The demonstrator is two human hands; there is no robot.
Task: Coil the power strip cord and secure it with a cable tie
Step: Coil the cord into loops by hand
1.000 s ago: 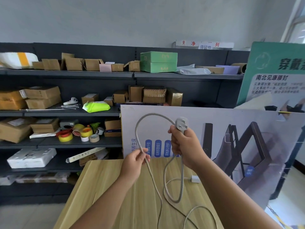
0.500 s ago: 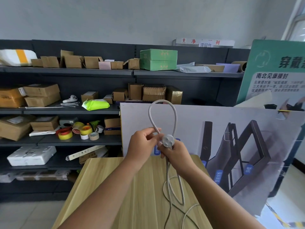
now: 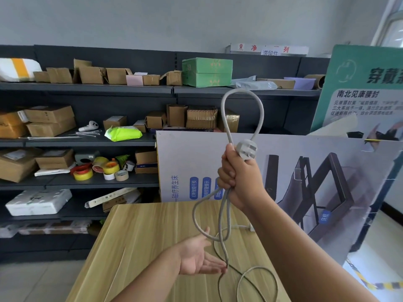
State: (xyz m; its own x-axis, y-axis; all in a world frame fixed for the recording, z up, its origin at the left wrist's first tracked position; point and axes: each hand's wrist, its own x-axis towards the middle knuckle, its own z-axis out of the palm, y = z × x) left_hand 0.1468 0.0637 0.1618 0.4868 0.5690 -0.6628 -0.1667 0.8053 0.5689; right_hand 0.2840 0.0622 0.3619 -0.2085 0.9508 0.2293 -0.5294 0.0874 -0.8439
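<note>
My right hand (image 3: 239, 177) is raised above the wooden table (image 3: 152, 247), shut around the grey power strip cord (image 3: 259, 110). One loop of cord stands up above the fist and the grey plug (image 3: 247, 149) sticks out at its top. More cord hangs below the fist and trails in curves over the table. Lower down, my left hand (image 3: 199, 256) is palm-up with spread fingers; its fingertips touch a hanging strand. A white end of the power strip (image 3: 250, 227) peeks out behind my right forearm. No cable tie is visible on the table.
Dark shelves (image 3: 87, 88) behind the table hold cardboard boxes, tape rolls (image 3: 96, 168), a green box (image 3: 207, 71) and thin white ties (image 3: 87, 134). A printed board (image 3: 305, 171) leans at the table's far edge and a green poster (image 3: 366, 88) stands at right.
My right hand has lifted the plug and loop higher. My left hand has let go near the plug and dropped low over the table, open beside the hanging cord.
</note>
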